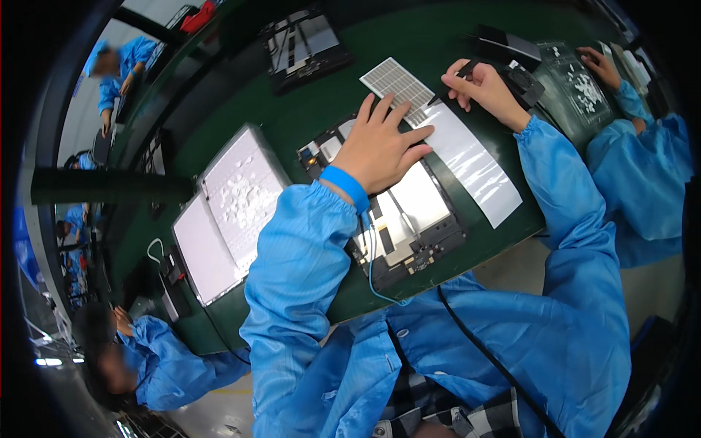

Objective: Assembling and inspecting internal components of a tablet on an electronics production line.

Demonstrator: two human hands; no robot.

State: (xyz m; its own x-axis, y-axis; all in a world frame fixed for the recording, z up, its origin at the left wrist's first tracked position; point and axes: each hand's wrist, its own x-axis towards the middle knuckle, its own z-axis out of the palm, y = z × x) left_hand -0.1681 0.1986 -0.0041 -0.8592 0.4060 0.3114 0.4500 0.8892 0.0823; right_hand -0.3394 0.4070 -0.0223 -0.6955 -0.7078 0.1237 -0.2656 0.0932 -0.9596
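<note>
My left hand (381, 150) lies palm down with its fingers spread, a blue wrist strap (346, 187) around the wrist. It rests over an opened tablet-like device (416, 203) with silvery panels and a dark frame. Its fingertips reach the sheet of small pale stickers (398, 82) beyond. In my right hand (488, 91) are black pointed tweezers (440, 96), closed in the fingers, with the tip at the sheet's lower edge. From there a glossy white backing strip (478, 171) runs toward the table's near edge.
To the left, an open white tray (212, 212) holds many white scraps. Another opened device (303, 47) lies at the back. On the right are a black box (507, 45) and a clear bag (577, 87) near a co-worker's hand (602, 69). Blue cord (372, 266) hangs from my strap.
</note>
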